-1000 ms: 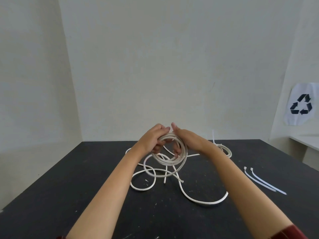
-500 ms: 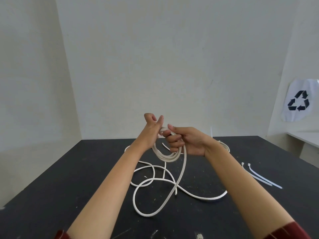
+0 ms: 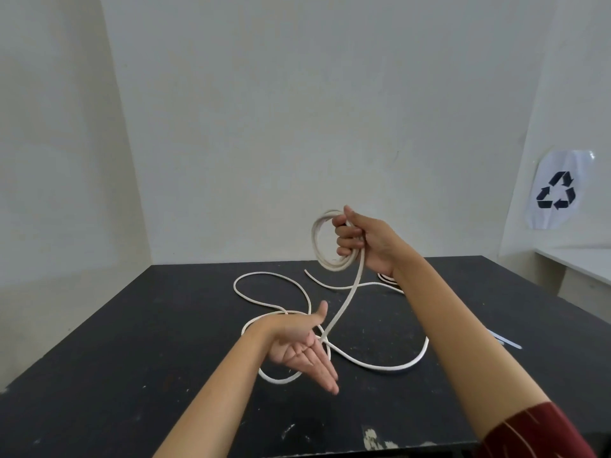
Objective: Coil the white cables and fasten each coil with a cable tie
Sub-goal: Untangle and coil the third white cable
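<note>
Soft, even, fairly bright light fills the room, casting faint shadows. Wide-angle distortion bends the wall lines toward nine and three o'clock.

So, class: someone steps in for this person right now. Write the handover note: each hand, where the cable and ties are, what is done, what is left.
Right hand: raised above the table, gripping a coil of a few loops.
Left hand: open, palm up, low over the table, holding nothing.
Loose cable: runs down from the coil and lies in wide loops on the black table.
Cable ties: on the table at the right edge, partly hidden by the right arm.
Done: the first loops are wound.
Left: wind in the loose length, then fasten the coil with a tie.
</note>
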Tool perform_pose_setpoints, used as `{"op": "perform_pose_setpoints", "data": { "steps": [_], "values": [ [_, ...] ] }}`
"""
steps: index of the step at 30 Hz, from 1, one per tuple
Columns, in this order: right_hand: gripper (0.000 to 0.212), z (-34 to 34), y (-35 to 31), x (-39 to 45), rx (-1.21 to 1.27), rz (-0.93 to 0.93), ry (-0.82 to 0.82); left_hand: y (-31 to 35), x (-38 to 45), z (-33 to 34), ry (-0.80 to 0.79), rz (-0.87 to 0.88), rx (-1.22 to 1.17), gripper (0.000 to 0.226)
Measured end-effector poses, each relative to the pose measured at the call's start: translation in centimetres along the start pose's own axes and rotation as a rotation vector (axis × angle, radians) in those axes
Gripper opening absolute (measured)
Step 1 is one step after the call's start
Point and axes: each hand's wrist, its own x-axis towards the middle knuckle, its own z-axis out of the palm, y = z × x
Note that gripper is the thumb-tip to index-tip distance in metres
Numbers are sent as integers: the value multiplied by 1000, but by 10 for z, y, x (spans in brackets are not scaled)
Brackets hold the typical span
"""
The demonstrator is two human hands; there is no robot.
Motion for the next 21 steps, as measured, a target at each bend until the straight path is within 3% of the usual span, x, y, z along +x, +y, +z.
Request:
{"op": "perform_pose_setpoints", "data": {
  "steps": [4,9,11,14,17,21],
  "values": [
    [32,1,2,-10,15,95,-104,0,12,-11,272,139,-240,80],
    [29,-1,2,-23,36,182,-171,-3,8,-29,494,378,-506,17],
    [27,-1,-1,-26,21,188,-161,-6,5,-38,541,516,-704,2],
    [27,-4,-2,-27,2,223,-163,-4,-7,-48,487,653,-869,6],
    [26,-6,4,-26,-27,285,-160,6,-19,-51,495,699,-708,3],
    [26,-5,12,-22,-76,351,-130,21,-27,-51,485,845,-550,25]
  ]
}}
